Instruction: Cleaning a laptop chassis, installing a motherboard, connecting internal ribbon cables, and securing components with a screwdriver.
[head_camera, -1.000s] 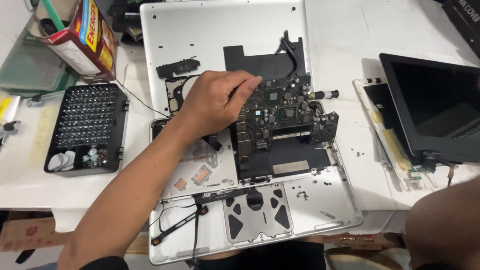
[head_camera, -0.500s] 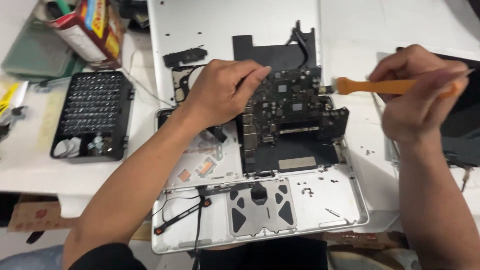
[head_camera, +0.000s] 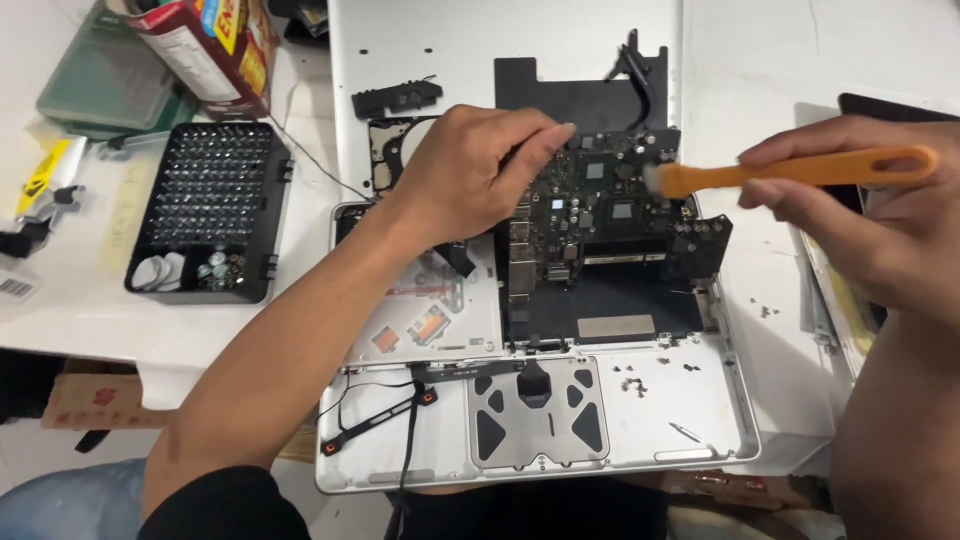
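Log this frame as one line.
left hand: fingers on circuit board | right hand: holds orange brush, bristles at board | open laptop shell under both

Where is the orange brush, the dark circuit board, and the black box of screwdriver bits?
orange brush (head_camera: 800, 170), head view, middle of handle
circuit board (head_camera: 610, 215), head view, board centre
box of screwdriver bits (head_camera: 205, 195), head view, bit rows
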